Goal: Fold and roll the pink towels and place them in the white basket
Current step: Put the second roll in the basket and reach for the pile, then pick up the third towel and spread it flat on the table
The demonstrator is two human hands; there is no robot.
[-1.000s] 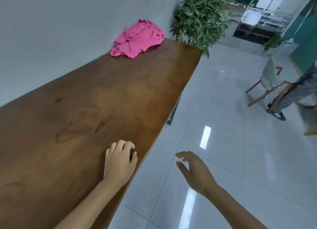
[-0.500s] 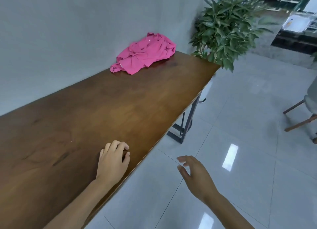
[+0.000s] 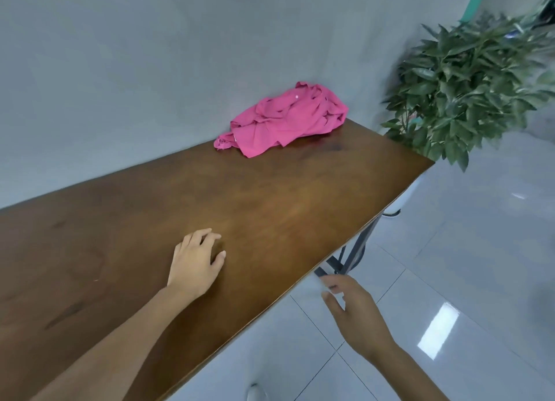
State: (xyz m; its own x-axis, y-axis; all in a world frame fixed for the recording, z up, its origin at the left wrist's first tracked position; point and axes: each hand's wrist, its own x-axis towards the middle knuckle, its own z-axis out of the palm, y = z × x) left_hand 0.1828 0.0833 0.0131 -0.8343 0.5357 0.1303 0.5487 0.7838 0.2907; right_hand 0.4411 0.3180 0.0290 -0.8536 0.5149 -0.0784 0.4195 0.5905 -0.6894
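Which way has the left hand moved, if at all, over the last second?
Yes. The left hand has moved forward along the table, toward the towels, past dark marks in the wood.

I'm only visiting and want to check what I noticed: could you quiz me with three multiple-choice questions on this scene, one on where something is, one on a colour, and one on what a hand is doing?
1. Where is the pink towel heap?
A. on the floor
B. at the far end of the table, by the wall
C. in a basket

2. What colour is the table top?
A. white
B. green
C. brown

3. What is the left hand doing?
A. gripping a towel
B. holding nothing, over the table
C. lifting a chair

Answers: 1 B, the heap sits on the wood next to the grey wall. 2 C, the top is dark brown wood. 3 B, its fingers are loosely curled with nothing in them.
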